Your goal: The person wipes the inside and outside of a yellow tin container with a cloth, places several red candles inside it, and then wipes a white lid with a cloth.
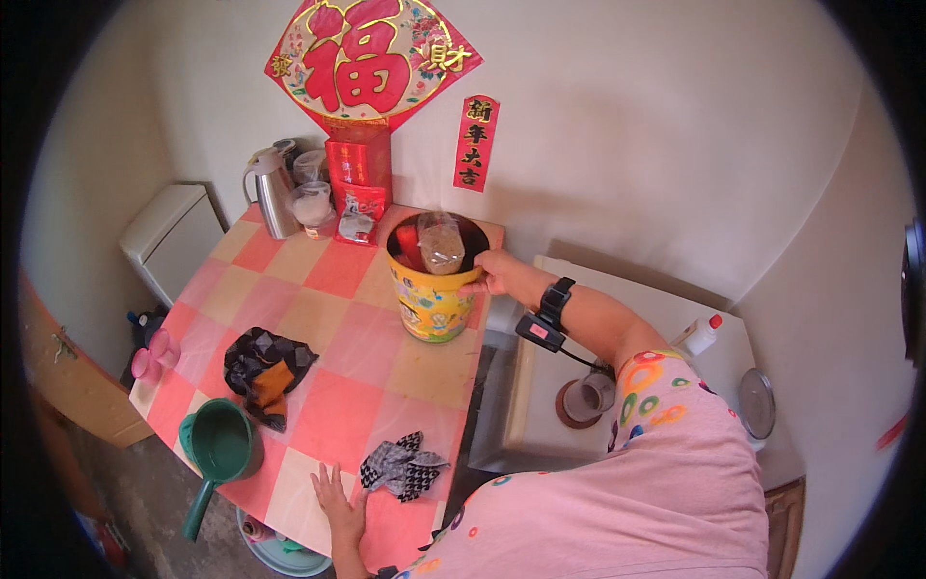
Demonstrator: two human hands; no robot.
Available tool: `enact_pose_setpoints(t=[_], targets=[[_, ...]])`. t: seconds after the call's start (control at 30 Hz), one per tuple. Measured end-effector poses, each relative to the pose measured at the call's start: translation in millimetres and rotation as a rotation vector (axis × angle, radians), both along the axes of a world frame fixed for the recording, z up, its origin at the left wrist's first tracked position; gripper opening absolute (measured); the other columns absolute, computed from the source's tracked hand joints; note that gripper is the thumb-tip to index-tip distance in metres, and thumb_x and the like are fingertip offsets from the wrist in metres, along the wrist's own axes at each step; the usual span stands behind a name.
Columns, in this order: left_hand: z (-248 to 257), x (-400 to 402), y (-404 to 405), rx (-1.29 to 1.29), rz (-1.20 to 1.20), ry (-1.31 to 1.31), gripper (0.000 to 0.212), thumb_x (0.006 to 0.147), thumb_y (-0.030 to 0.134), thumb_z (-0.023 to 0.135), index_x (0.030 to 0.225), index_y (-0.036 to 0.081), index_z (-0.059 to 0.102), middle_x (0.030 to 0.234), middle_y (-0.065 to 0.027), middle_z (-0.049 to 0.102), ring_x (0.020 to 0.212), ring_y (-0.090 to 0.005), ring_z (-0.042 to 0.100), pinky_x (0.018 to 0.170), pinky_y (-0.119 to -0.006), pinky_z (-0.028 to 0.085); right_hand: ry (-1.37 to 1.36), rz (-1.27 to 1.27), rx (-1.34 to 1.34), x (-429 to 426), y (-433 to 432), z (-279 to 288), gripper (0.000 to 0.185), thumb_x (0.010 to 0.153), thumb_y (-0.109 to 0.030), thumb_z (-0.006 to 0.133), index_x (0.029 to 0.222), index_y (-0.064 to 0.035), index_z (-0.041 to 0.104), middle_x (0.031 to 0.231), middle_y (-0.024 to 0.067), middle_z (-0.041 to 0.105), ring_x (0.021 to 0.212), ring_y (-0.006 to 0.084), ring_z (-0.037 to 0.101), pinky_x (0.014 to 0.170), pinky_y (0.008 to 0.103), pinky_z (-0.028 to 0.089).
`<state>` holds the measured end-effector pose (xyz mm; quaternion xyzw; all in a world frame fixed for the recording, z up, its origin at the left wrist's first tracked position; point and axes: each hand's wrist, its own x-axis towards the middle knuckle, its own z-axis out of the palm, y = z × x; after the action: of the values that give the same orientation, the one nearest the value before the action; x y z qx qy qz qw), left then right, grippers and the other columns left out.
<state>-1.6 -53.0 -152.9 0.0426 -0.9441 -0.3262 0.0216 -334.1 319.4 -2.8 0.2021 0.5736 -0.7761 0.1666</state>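
My right hand (pixel 486 273) grips the rim of a yellow patterned bucket (pixel 432 307) at the far right corner of the checkered table (pixel 340 340). Inside the bucket are a clear plastic bag of brown contents (pixel 441 247) and something red. My left hand (pixel 338 499) rests with fingers spread on the near edge of the table, holding nothing. Just right of it lies a crumpled black-and-white cloth (pixel 402 467). A green plastic dipper (pixel 226 441) stands to the left, its handle over the edge. Behind the dipper is a crumpled dark cloth with an orange part (pixel 268 376).
A steel vacuum jug (pixel 273 195), plastic tubs (pixel 312 206) and red packets (pixel 359 210) stand at the back left. Two pink cups (pixel 155 356) sit at the left edge. Right of the table, a white surface holds a glass jar (pixel 589 396) and a white bottle (pixel 698 335).
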Motion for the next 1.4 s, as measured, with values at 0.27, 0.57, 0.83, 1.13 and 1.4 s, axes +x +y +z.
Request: enact_pose_setpoints(t=[0.27, 0.57, 0.83, 1.13, 1.4], targets=[[2.8, -11.6, 3.0, -0.164, 0.008, -0.308, 0.086, 0.072, 0.042, 0.067, 0.139, 0.010, 0.024, 0.147, -0.0167, 0.008, 0.135, -0.0400, 0.001, 0.103, -0.062, 0.008, 0.107, -0.136, -0.343, -55.1, -56.1, -24.6, 0.034, 0.090, -0.007, 0.033, 0.123, -0.0005, 0.038, 0.122, 0.0178, 0.046, 0.103, 0.0398, 0.052, 0.073, 0.0495, 0.056], [-2.3, -14.3, 9.6, -0.145, 0.013, -0.277, 0.088, 0.070, 0.041, 0.068, 0.139, 0.011, 0.023, 0.147, -0.0174, 0.004, 0.135, -0.0395, -0.001, 0.103, -0.061, 0.006, 0.022, -0.321, -0.156, -55.1, -114.9, -16.1, 0.041, 0.089, -0.017, 0.041, 0.123, 0.0048, 0.033, 0.125, 0.0192, 0.039, 0.102, 0.0341, 0.054, 0.076, 0.0359, 0.057], [-5.2, 1.3, 16.2, -0.055, 0.036, -0.244, 0.093, 0.068, 0.039, 0.069, 0.141, 0.012, 0.019, 0.148, -0.0168, 0.000, 0.136, -0.0384, -0.004, 0.104, -0.059, 0.003, 0.523, 0.068, 0.862, -17.9, -36.0, 17.9, 0.055, 0.074, -0.032, 0.067, 0.116, -0.0040, 0.044, 0.113, 0.0161, 0.052, 0.098, 0.0306, 0.057, 0.065, 0.0420, 0.052], [-4.4, -13.3, 42.4, -0.063, -0.128, -0.259, 0.122, 0.052, 0.063, 0.070, 0.143, 0.010, 0.008, 0.148, -0.0194, -0.003, 0.135, -0.0401, -0.002, 0.103, -0.061, 0.003, 1.157, 0.436, 1.807, -57.1, -52.4, -16.7, 0.035, 0.066, -0.025, 0.071, 0.088, -0.0045, 0.054, 0.088, 0.0110, 0.058, 0.092, 0.0311, 0.053, 0.070, 0.0407, 0.048], [-14.2, -17.5, 56.8, -0.262, -0.121, -0.381, 0.112, 0.059, 0.059, 0.068, 0.142, 0.008, 0.014, 0.146, -0.0231, -0.005, 0.136, -0.0381, -0.005, 0.103, -0.059, -0.003, 1.059, 0.131, 1.838, -107.0, -90.4, -17.5, 0.034, 0.068, -0.029, 0.071, 0.087, -0.0048, 0.058, 0.085, 0.0103, 0.059, 0.087, 0.0289, 0.054, 0.068, 0.0394, 0.049]])
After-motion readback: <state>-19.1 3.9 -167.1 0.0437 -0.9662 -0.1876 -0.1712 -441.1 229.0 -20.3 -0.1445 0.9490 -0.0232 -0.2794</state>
